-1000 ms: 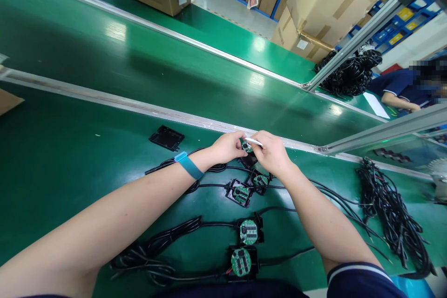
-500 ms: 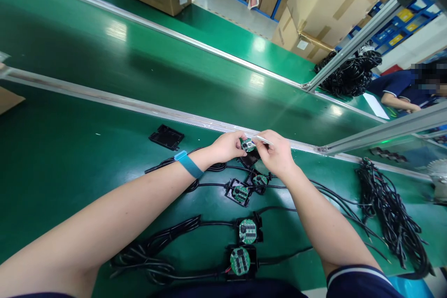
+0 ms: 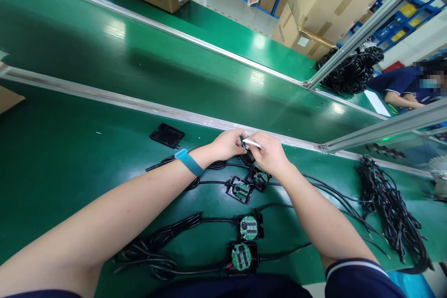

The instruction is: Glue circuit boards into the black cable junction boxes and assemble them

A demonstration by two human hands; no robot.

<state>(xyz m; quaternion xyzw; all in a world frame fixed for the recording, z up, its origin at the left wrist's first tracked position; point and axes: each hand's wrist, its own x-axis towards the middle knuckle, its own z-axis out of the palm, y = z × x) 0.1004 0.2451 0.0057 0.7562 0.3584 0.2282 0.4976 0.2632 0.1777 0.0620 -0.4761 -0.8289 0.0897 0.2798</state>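
Nearest you, a round green circuit board (image 3: 241, 256) sits in its black housing, with a second round board (image 3: 249, 227) just beyond. Black cable (image 3: 176, 232) lies bundled to their left. Farther up the bench, two smaller-looking boards (image 3: 241, 190) (image 3: 260, 178) rest in open housings beside each other.

Beyond them, your left hand (image 3: 226, 144) pinches the edge of another circuit board (image 3: 243, 145) between thumb and fingers, above a black housing (image 3: 247, 158). Your right hand (image 3: 270, 151) grips a slim white tool (image 3: 253, 143), fingers closed around it. The tool has just swung back across the board, so its tip now covers much of the face; whether it touches, you cannot tell. This looks like close work on that board.

A black cover (image 3: 166, 135) lies to the left, near the metal rail (image 3: 174, 114).
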